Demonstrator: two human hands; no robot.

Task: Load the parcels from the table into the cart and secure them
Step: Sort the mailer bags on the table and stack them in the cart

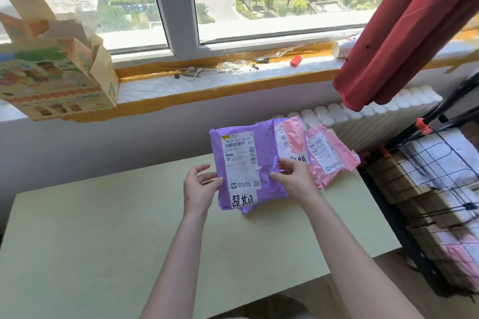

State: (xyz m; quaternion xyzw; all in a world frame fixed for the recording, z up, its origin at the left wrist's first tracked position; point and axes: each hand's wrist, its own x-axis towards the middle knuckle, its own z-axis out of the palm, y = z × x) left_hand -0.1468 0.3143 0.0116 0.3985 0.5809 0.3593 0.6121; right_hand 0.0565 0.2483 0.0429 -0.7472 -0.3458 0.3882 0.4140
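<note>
The right hand [293,176] pinched the right edge of the purple parcel [248,163]. Its thumb lay on the upper face and the other fingers curled under, so these fingers were clamped on the parcel. The left hand [201,186] was at the opposite edge with its fingers apart and loosely bent. The thumb tip seemed to touch the edge, but I could not tell whether it carried any weight.

The parcel was between the two hands, label up, and seemed raised a little above the table [103,228]. Just beyond the right fingers lay a second parcel [290,134], purple with pink, partly under the held one. Further to the right of them was a pink parcel [329,153]. Well to the right of the right hand stood the cart [440,176], a black wire cage already holding several packages.

The step in hand was probably lifting this parcel to bring it to the cart. To do it well, the left fingers should go under their edge, because a soft bag can sag or slip from a one-sided pinch. It should rise clear of the second parcel without dragging it, then travel flat and leave room for the other two.
</note>
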